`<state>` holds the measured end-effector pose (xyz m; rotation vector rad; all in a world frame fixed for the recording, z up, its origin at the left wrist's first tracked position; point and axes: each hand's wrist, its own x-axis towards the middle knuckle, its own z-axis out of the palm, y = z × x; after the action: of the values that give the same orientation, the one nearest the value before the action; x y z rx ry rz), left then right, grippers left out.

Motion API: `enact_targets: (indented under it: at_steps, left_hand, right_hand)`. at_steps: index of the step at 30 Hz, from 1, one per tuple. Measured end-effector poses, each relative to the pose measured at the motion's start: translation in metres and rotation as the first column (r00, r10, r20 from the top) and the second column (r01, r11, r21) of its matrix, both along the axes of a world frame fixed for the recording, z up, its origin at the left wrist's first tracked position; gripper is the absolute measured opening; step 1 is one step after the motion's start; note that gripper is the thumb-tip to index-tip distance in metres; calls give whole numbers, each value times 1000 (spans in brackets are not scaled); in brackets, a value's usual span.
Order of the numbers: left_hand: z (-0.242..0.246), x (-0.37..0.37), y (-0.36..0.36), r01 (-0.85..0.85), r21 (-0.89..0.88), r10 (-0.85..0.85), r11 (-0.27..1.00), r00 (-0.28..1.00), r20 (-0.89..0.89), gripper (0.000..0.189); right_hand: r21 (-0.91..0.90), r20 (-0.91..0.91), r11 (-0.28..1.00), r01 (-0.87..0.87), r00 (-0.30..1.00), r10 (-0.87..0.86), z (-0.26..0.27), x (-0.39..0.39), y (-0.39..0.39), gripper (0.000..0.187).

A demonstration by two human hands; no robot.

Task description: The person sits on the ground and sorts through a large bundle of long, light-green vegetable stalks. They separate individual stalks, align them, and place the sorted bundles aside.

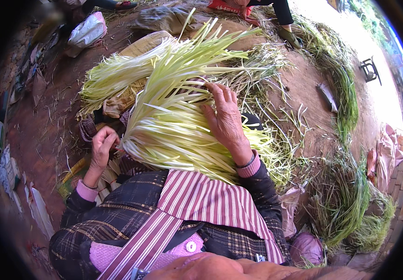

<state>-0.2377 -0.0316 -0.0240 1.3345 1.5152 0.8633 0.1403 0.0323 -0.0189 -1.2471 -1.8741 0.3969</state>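
Note:
A large bunch of pale yellow-green leafy stalks (177, 129) lies across my lap, over a striped apron (208, 196). Its white gathered end is beside my left hand (104, 145), whose thumb and fingers pinch a thin red strand. My right hand (224, 115) rests on the spread leaves with its fingers bent and apart; some leaves pass near the fingertips. Beyond the lap, another bundle of pale stalks (117, 75) lies on a yellowish board or sheet (147, 43). A tan glove or cloth (115, 105) sits near that bundle.
Loose trimmings (261, 66) litter the earthen floor ahead. Piles of green stalks (341, 203) line the right side. Sacks (87, 29) lie at the upper left and a purple bag (306, 246) at the lower right. Other people's legs (282, 14) show at the top; a small stool (370, 70) stands far right.

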Motion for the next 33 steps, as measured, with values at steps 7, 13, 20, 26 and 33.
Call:
enact_targets:
  at_steps: [7, 13, 20, 26, 33]
  left_hand:
    - [-107, -29, -91, -175, -507, 343, 844, 903, 259, 53]
    - [-184, -52, -85, -192, -441, 416, 877, 762, 496, 57]
    - [-130, -58, -25, -109, -89, 127, 990, 417, 900, 73]
    - [-68, -9, 75, -393, -56, 218, 918, 380, 899, 53]
    - [21, 27, 159, -389, 153, 64, 909, 492, 868, 51]
  right_hand:
    - [26, -41, 1000, -10, 999, 11, -1, -1, -3, 62]
    - [-18, -140, 999, -43, 989, 40, 1, 7, -12, 53]
    - [3, -185, 1000, -11, 983, 11, -17, 20, -22, 54]
    - [-187, -335, 979, -78, 942, 11, -38, 27, -29, 37]
    - [-273, -498, 962, -1, 855, -141, -52, 50, -63, 28]
